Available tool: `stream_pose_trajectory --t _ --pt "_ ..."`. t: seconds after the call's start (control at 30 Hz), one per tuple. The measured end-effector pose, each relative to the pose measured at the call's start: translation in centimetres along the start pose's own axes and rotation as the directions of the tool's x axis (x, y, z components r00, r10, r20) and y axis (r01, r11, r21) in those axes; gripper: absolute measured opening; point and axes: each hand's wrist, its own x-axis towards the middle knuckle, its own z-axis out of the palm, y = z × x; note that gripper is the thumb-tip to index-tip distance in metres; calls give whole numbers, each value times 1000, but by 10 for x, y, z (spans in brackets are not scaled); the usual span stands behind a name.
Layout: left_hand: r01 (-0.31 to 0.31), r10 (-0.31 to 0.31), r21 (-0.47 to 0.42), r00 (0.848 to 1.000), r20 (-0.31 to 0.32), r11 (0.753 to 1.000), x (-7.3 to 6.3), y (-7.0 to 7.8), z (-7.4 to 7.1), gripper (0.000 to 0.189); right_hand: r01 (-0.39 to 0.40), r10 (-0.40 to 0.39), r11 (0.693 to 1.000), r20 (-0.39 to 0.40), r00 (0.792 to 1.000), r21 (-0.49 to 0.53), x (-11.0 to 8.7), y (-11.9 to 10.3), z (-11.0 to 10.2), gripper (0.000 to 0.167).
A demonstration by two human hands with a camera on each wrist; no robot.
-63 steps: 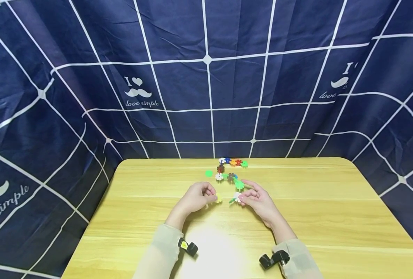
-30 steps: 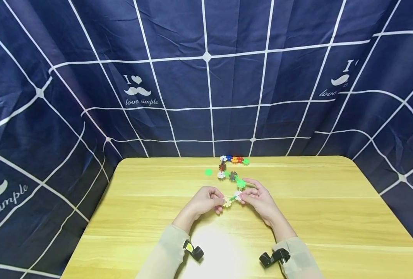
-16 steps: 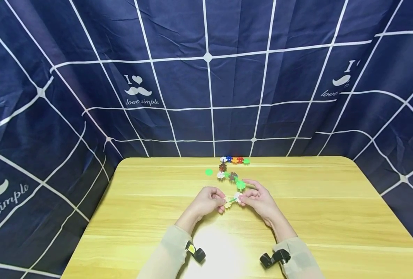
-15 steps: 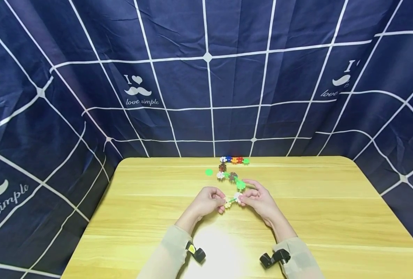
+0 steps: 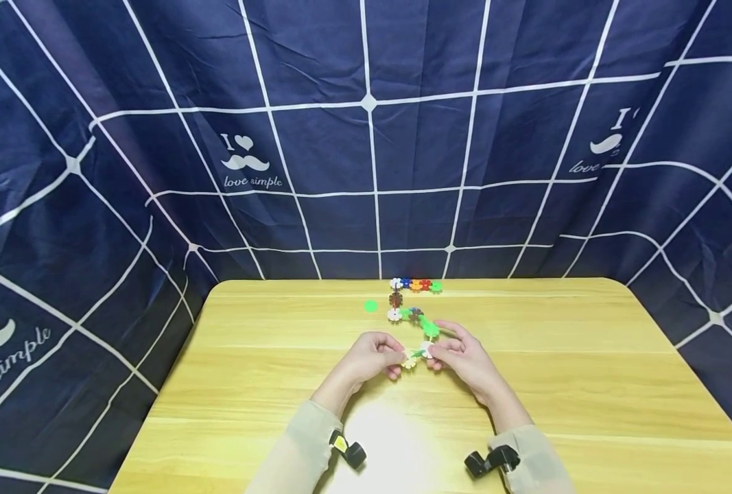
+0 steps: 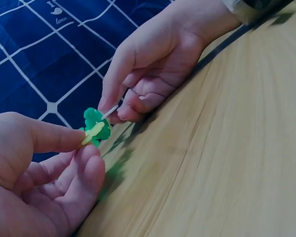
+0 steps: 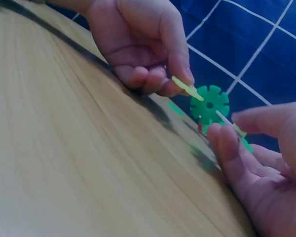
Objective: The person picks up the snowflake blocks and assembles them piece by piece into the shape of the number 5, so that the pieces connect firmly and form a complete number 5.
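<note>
Between thumb and index finger, my left hand (image 5: pixel 372 355) pinches a yellow notched snowflake disc (image 5: pixel 409 362). Its edge meets a green snowflake disc (image 7: pixel 209 101), seen face-on in the right wrist view. On the other side, that green disc joins a white snowflake disc (image 5: pixel 427 348), which my right hand (image 5: pixel 466 357) pinches by its edge. From the white disc a chain of joined discs runs back over the table, through a bright green disc (image 5: pixel 430 329) and a brown disc (image 5: pixel 416 315). My fingers hide part of the white disc.
The chain bends at another white disc (image 5: pixel 394 315), then ends in a row with a red disc (image 5: pixel 424 285) near the back edge of the wooden table (image 5: pixel 267 329). One loose green disc (image 5: pixel 371 306) lies left of it. A dark blue checked curtain (image 5: pixel 316 151) hangs behind.
My left hand has carried the yellow disc rightward to the green disc at the chain's near end. My right hand keeps its pinch on the white disc, with only a slight shift.
</note>
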Motion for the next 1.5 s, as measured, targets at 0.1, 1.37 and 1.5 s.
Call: stream_pose_trajectory --t 0.1,1.37,1.5 --pt "-3 3 15 1000 -9 1000 -1 0 6 11 -17 18 1000 38 999 -21 -6 -4 -5 78" --pt "-48 105 224 962 -252 973 1 4 -8 6 -25 23 999 61 998 26 -14 5 -29 106" --pt "-35 181 404 927 -329 914 9 11 -18 7 -14 12 999 52 999 42 -15 6 -29 105"
